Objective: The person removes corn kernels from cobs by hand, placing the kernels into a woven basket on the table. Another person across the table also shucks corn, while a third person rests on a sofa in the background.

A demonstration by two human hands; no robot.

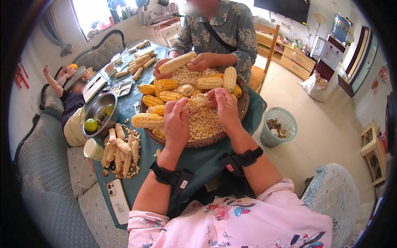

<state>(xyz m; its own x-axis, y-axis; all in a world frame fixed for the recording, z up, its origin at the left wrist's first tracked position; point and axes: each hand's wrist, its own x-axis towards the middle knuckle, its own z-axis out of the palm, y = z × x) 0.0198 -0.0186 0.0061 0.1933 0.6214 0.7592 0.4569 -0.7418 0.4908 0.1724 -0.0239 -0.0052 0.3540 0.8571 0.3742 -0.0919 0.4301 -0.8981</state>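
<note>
Between my two hands, above the woven basket (244,110), is a partly stripped corn cob (196,103). My left hand (177,124) is closed around its left end, and the fingers of my right hand (225,108) grip its right end. Loose corn kernels (204,122) fill the near part of the basket below my hands. Whole yellow ears of corn (147,120) lie along its left side and across its far side. Opposite me, another person's hands (201,62) hold a pale ear of corn (178,63) over the far rim.
Bare cobs (120,151) lie heaped on the table left of the basket, beside a paper cup (93,149) and a metal bowl (111,99) of green fruit. A phone (118,200) lies near the front edge. A green bin (278,128) stands right. Someone reclines on the sofa (45,165).
</note>
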